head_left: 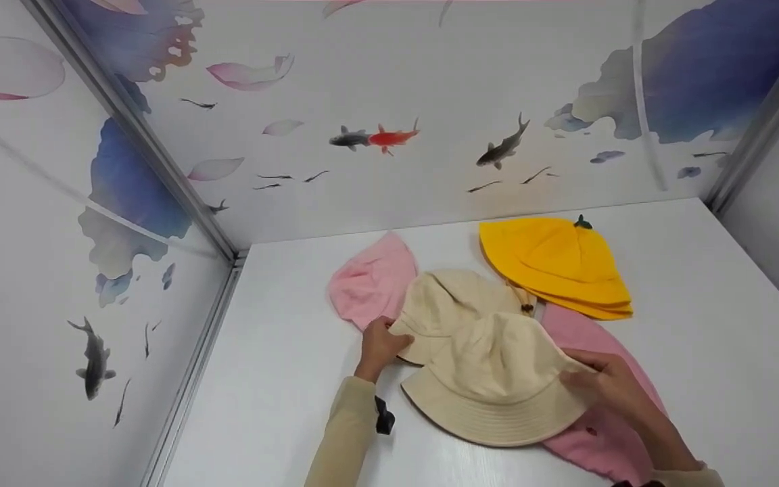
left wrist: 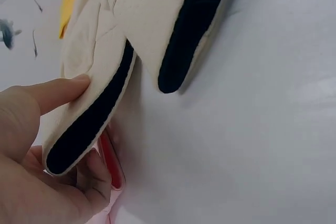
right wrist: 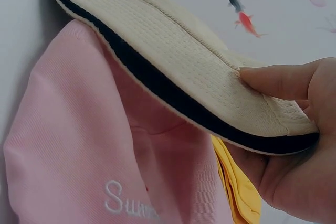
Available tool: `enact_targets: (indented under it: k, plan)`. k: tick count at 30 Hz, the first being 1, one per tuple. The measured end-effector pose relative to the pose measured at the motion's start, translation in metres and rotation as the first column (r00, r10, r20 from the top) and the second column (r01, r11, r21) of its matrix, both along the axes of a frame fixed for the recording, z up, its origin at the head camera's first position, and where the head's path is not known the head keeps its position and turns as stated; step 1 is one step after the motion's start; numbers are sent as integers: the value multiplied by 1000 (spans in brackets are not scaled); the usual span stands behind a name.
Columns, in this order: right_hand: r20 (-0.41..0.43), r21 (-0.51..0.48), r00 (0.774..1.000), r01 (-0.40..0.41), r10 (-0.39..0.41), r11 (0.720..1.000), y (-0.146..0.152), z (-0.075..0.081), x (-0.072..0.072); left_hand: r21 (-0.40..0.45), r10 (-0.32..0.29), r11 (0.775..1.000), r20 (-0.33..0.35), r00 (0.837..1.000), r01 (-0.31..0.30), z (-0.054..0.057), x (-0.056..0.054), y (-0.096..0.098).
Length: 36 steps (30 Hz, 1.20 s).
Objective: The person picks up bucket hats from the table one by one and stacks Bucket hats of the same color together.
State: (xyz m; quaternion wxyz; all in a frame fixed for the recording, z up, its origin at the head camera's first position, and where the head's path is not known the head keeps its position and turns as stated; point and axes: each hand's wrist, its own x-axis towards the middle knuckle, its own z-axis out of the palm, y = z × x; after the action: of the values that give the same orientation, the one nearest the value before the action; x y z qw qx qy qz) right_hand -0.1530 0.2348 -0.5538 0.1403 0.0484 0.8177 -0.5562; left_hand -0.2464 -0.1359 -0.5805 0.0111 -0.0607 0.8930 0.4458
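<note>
Two beige bucket hats overlap in the middle of the table. My left hand (head_left: 384, 346) pinches the brim of the rear beige hat (head_left: 447, 297) at its left side. In the left wrist view the thumb lies on top of that brim, whose underside is dark, and the fingers curl below. My right hand (head_left: 609, 385) grips the right side of the brim of the front beige hat (head_left: 498, 379). This hat partly covers the rear one. Seen from the right wrist, its brim is lifted over a larger pink hat (right wrist: 73, 129) with white stitched lettering.
A smaller pink hat (head_left: 369, 281) lies behind my left hand. Stacked yellow hats (head_left: 558, 260) with a small green tip lie at the back right. White panels (head_left: 362, 196) printed with fish and petals enclose the white table (head_left: 261, 379) at the back and sides.
</note>
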Motion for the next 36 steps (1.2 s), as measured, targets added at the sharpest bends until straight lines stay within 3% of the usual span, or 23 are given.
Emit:
enact_targets:
  k: [5, 13, 22, 26, 33, 36]
  plan:
    - [-1, -1, 1000, 2, -2, 1000, 0, -2, 1, 42, -3, 999, 43, 999, 1, 0, 1, 1]
    - [-26, -22, 1000, -11, 10, 1000, 1, -5, 1, 86, -58, 995, 21, 998, 56, 1, 6, 3]
    - [-19, -3, 1000, -4, 4, 1000, 0, -5, 1, 247, -192, 947, -74, 979, 205, 5, 9, -1]
    - [-7, 5, 1000, -3, 3, 1000, 0, -6, 1, 322, -176, 929, -51, 983, 183, 7, 10, -6]
    - [8, 17, 1000, 1, -1, 1000, 1, -8, 1, 455, -98, 889, 55, 994, 62, 17, 10, -14]
    - [4, 27, 1000, 0, 0, 1000, 2, -7, 0, 476, -63, 879, 62, 996, 26, 22, 10, -17]
